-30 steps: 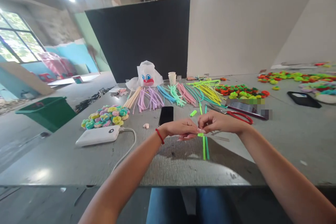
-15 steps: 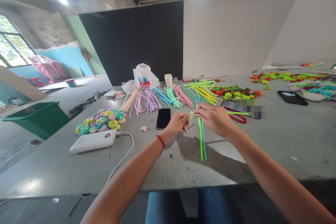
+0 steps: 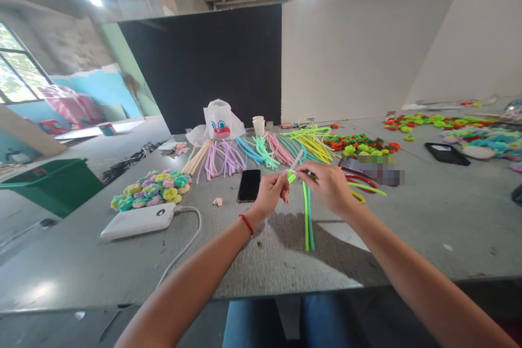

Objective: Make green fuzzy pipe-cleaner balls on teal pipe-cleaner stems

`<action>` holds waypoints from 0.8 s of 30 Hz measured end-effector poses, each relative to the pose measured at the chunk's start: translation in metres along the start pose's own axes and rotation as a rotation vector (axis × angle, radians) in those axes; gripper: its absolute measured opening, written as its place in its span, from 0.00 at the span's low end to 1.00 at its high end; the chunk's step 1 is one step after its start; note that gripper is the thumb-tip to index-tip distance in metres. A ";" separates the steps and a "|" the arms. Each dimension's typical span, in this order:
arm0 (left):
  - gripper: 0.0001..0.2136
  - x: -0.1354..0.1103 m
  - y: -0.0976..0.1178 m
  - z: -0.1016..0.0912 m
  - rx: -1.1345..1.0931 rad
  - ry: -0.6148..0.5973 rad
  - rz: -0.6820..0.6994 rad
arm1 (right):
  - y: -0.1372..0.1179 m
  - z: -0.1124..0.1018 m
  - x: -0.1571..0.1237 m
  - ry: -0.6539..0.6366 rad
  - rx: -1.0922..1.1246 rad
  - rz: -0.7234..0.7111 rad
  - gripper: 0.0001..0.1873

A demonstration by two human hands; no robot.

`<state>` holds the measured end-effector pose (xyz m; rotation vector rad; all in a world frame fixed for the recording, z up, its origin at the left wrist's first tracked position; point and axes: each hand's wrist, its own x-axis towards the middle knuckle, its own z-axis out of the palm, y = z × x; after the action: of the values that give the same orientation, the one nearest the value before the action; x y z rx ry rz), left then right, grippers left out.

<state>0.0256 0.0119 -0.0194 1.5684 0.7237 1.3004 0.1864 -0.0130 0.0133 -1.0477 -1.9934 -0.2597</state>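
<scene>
Left hand (image 3: pixel 271 194) and right hand (image 3: pixel 324 186) are pinching a lime-green pipe cleaner (image 3: pixel 306 217) at its bend, fingertips clenched, mid-twist, and that bend looks to need tightening next.

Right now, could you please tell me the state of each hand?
Left hand: closed, pinching a lime pipe cleaner.
Right hand: closed, holding green and teal pipe cleaners.
</scene>
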 end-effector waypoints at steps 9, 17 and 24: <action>0.24 -0.004 0.004 0.005 -0.075 0.046 -0.045 | -0.006 -0.002 -0.001 -0.185 -0.237 -0.125 0.11; 0.22 -0.006 0.011 0.009 -0.327 0.067 -0.205 | 0.006 0.010 0.006 -0.142 0.462 0.151 0.12; 0.23 -0.009 0.025 0.002 -0.548 -0.189 -0.377 | 0.006 0.007 0.009 -0.332 0.975 0.479 0.18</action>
<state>0.0221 -0.0059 0.0004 1.0318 0.4603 0.9484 0.1848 -0.0003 0.0147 -0.8773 -1.7097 1.0940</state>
